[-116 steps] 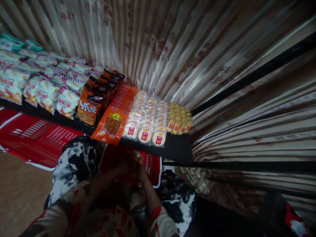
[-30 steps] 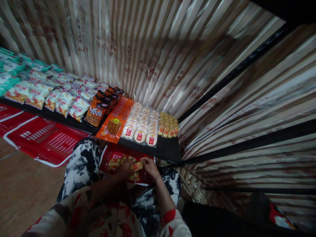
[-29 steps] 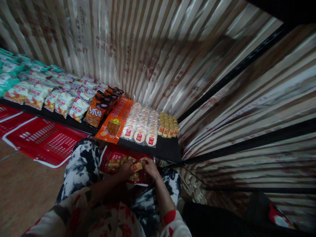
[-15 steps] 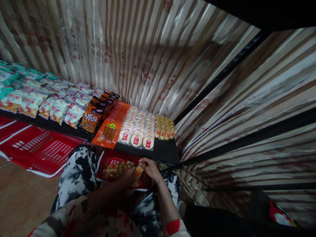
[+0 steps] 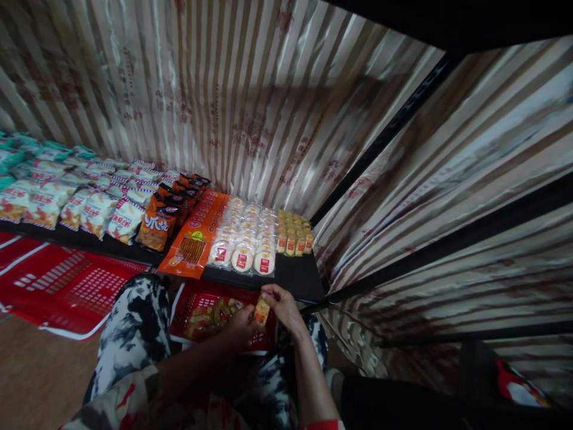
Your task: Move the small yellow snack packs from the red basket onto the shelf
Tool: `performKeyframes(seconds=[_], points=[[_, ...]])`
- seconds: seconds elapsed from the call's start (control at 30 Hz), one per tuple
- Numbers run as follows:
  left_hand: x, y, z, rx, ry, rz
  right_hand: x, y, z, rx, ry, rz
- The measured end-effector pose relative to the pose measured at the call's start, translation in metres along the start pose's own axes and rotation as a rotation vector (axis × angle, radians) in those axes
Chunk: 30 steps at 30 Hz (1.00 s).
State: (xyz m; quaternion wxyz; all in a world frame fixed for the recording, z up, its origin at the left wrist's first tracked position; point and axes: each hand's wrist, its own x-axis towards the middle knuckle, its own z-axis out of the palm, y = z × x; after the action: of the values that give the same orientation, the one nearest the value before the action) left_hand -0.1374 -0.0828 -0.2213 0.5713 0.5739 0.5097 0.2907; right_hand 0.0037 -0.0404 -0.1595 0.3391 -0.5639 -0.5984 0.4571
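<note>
The fingers (image 5: 271, 291) of the right hand (image 5: 285, 309) were closed in a pinch at the upper end of a small yellow film-wrapped packet (image 5: 262, 313); the left hand (image 5: 242, 326) gripped its lower left edge. The packet, roughly level one second earlier, had been turned nearly upright over the right part of a red plastic basket (image 5: 178, 316). Loose yellow packets (image 5: 206, 319) lay inside. Beyond, the yellow packet rows (image 5: 295, 233) on the black shelf (image 5: 299, 279) appeared unchanged, suggesting that handling had advanced only to orienting this packet.
</note>
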Motion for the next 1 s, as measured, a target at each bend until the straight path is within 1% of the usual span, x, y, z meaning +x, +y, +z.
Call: performKeyframes(seconds=[0.1,0.23,0.33,0.53,0.7,0.8,1.0], points=[[0.000,0.013,0.002,-0.028,0.021,0.036,-0.001,-0.001,-0.003,0.075,0.051,-0.001],[0.001,0.031,0.004,-0.050,0.026,0.022,-0.002,-0.001,-0.007,0.168,0.133,-0.006],[0.004,0.041,0.006,-0.052,0.034,0.003,-0.003,-0.001,-0.011,0.232,0.198,0.001],[0.019,0.051,0.009,-0.090,0.053,0.024,-0.006,-0.001,-0.017,0.277,0.334,-0.023],[0.031,0.063,0.011,-0.103,0.064,0.072,-0.008,0.004,-0.020,0.291,0.338,-0.042],[0.039,0.069,0.013,-0.045,0.077,0.090,-0.008,0.007,-0.021,0.271,0.354,-0.044],[0.051,0.071,0.023,0.078,0.103,0.102,-0.006,0.017,-0.028,0.239,0.429,-0.030]])
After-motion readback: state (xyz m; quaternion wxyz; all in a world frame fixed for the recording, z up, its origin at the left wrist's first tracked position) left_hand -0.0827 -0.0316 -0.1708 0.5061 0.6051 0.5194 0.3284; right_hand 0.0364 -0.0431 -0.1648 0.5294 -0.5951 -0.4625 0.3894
